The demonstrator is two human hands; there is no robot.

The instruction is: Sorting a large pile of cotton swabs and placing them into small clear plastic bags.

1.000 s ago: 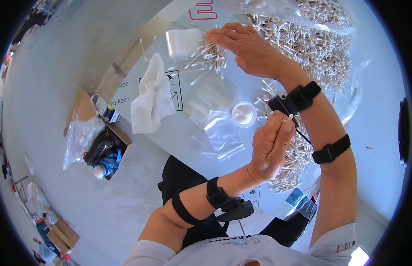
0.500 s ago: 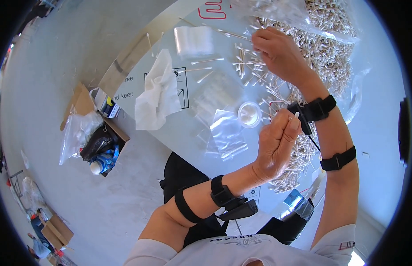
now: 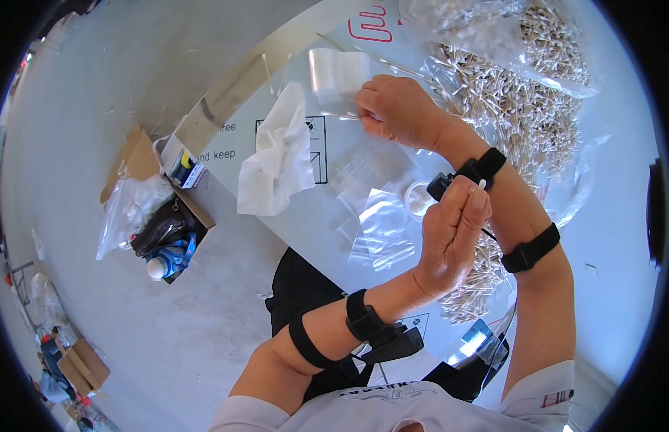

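Note:
My left hand (image 3: 449, 234) is a closed fist above the lower part of the swab pile. The white tip of a cotton swab (image 3: 483, 184) pokes out between its thumb and fingers. My right hand (image 3: 399, 108) reaches across the table with curled fingers, pinched at one end of a loose cotton swab (image 3: 338, 115). Just beyond those fingertips lies a roll or stack of clear plastic film (image 3: 336, 75). A small round white cup (image 3: 415, 199) is partly hidden by the device on my right wrist. The heap of cotton swabs (image 3: 493, 108) spreads under and beyond my right forearm.
A crumpled white cloth or tissue (image 3: 280, 162) lies left of the clear plastic bags (image 3: 383, 230). More clear plastic (image 3: 464, 29) covers the pile's far end. Left of the table, an open cardboard box (image 3: 202, 209) holds plastic, a dark bundle and a bottle (image 3: 158, 268).
My right hand has moved left from the swab pile to the loose swabs near the plastic film. My left hand stays closed on its swab. The view has shifted slightly.

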